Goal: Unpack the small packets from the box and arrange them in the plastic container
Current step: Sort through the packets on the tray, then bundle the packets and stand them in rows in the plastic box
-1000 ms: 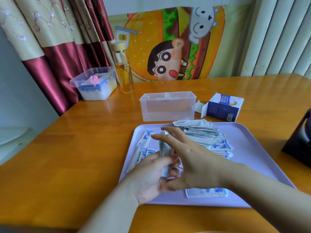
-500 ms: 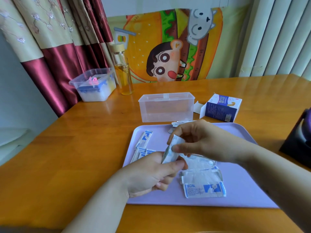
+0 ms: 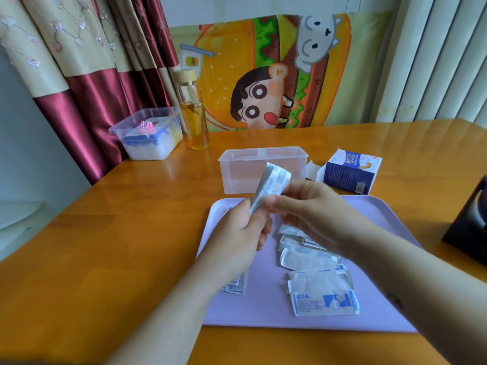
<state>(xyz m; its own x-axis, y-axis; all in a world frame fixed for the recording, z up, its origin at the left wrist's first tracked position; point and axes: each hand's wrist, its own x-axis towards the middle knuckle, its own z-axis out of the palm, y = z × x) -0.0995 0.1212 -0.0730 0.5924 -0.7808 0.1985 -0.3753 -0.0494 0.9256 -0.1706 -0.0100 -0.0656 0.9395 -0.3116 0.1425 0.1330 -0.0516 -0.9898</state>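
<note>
My left hand [image 3: 238,230] and my right hand [image 3: 311,206] together grip a stack of small white-and-blue packets [image 3: 272,183], lifted above the lilac tray [image 3: 263,314] and just in front of the clear plastic container [image 3: 263,167]. The container stands open behind the tray; I see nothing inside it. More packets [image 3: 321,293] lie loose on the tray under my right forearm, and a few packets [image 3: 237,285] show beneath my left wrist. The blue-and-white box [image 3: 347,172] lies open on its side to the right of the container.
A lidded plastic tub [image 3: 147,135] and a glass bottle of yellow liquid [image 3: 193,111] stand at the back left of the wooden table [image 3: 118,246]. A dark object [image 3: 471,225] sits at the right edge. A curtain and a cartoon cloth hang behind.
Both hands have risen from the tray with the gathered stack of packets, moving it up and towards the container. Fewer packets remain spread on the tray than a second ago.
</note>
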